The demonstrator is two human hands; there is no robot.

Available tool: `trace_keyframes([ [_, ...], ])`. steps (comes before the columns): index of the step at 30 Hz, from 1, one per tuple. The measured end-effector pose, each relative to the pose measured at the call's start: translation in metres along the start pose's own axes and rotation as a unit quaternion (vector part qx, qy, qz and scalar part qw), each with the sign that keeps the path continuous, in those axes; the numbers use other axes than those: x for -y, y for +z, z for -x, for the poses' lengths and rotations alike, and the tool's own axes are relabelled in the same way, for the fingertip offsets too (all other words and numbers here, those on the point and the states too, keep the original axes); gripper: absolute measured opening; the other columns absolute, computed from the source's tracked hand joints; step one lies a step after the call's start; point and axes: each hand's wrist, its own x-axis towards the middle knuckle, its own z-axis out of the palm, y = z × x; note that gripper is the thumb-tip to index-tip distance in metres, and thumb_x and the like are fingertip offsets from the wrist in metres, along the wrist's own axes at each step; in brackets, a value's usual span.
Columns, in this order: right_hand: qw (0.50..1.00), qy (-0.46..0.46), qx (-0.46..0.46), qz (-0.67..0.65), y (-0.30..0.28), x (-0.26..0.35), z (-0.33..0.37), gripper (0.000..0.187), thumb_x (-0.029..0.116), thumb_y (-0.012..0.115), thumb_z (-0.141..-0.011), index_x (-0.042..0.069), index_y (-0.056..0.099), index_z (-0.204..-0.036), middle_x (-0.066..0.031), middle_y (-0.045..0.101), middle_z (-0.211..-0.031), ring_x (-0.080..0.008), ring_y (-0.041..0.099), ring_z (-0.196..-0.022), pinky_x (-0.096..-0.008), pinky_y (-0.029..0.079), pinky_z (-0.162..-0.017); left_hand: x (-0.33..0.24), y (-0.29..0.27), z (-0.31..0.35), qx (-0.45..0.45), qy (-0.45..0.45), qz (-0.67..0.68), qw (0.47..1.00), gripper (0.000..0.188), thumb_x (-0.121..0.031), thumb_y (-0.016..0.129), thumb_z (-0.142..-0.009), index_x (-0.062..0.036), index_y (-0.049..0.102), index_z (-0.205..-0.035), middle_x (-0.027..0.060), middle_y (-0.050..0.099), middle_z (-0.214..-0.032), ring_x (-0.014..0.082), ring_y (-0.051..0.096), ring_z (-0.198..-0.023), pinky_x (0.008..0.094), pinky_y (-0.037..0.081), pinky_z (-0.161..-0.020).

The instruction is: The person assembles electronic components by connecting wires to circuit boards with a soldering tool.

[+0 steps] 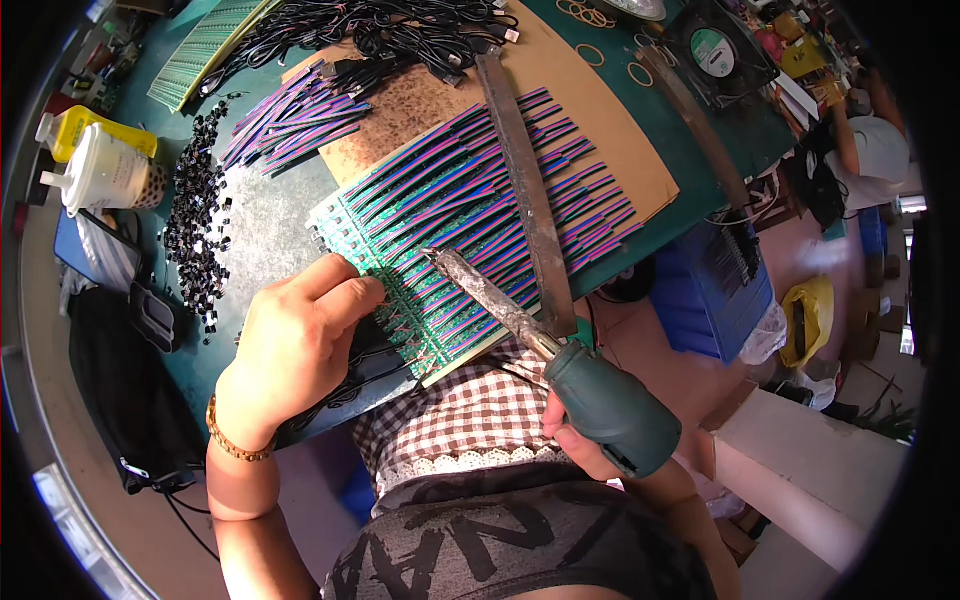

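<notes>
My right hand (582,445) is wrapped round the dark green handle of a soldering iron (500,310). The iron's tip is over the green circuit board panel (345,225), near its row of joints. Rows of flat multicoloured wires (450,215) run from the panel to the right, with a flat metal bar (528,190) lying across them. At the panel's left edge my left hand (300,330) is closed in a pinch; whatever its fingertips hold is hidden. Beside that hand, a heap of small black connectors (200,220) is spread on the table.
Loose wire pieces (300,120) and a pile of black cables (390,40) lie at the back. A lidded drink cup (110,170) and a yellow bottle (85,132) stand at the left. A second metal bar (695,125) and a black fan (715,50) are at the right, above a blue crate (705,290).
</notes>
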Motion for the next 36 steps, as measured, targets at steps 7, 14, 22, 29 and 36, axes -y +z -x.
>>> trace_keyframes([
  [7,0.998,0.049,-0.022,-0.039,0.007,-0.012,0.014,0.02,0.01,0.062,-0.082,-0.001,0.062,-0.099,-0.0059,0.059,-0.078,-0.0161,0.056,-0.068,-0.0285,0.046,-0.065,0.001,0.0,-0.005,0.03,-0.009,-0.003,0.999,0.016,0.005,0.062,-0.077,-0.0052,0.06,-0.089,0.0105,0.057,-0.08,0.032,0.062,-0.068,0.0376,0.051,-0.058],
  [14,0.994,-0.042,-0.054,0.081,0.008,-0.022,0.011,0.037,0.014,0.077,-0.066,0.004,0.064,-0.099,-0.008,0.066,-0.091,-0.0241,0.067,-0.073,-0.0309,0.053,-0.063,0.01,0.002,-0.006,0.003,-0.002,0.089,0.996,0.019,0.008,0.063,-0.075,-0.0039,0.061,-0.09,0.0106,0.057,-0.08,0.0312,0.062,-0.068,0.0359,0.051,-0.059],
  [22,0.983,-0.104,-0.074,0.132,0.007,-0.017,0.006,0.031,0.013,0.077,-0.067,0.007,0.067,-0.096,-0.0079,0.067,-0.092,-0.0235,0.067,-0.075,-0.03,0.054,-0.065,0.013,-0.004,-0.004,0.022,0.049,-0.004,0.999,0.025,0.011,0.065,-0.069,-0.0051,0.068,-0.087,0.0067,0.06,-0.079,0.0226,0.063,-0.066,0.0299,0.051,-0.059],
  [29,0.992,-0.081,-0.059,0.073,0.011,-0.022,0.008,0.03,0.008,0.076,-0.069,0.004,0.066,-0.097,-0.0084,0.067,-0.093,-0.0235,0.068,-0.077,-0.0303,0.054,-0.067,0.018,0.0,-0.004,0.012,0.039,0.059,0.997,0.031,0.011,0.06,-0.066,-0.0069,0.069,-0.09,0.0072,0.06,-0.082,0.0263,0.062,-0.071,0.0329,0.051,-0.061],
  [36,0.997,-0.017,-0.078,-0.019,0.022,-0.028,0.013,0.029,0.007,0.075,-0.069,0.002,0.065,-0.096,-0.0092,0.067,-0.091,-0.0235,0.068,-0.076,-0.0298,0.054,-0.066,0.023,0.002,-0.007,0.036,0.018,0.124,0.991,0.033,0.015,0.056,-0.066,-0.0054,0.067,-0.089,0.0084,0.057,-0.083,0.0266,0.061,-0.075,0.0319,0.05,-0.065],
])
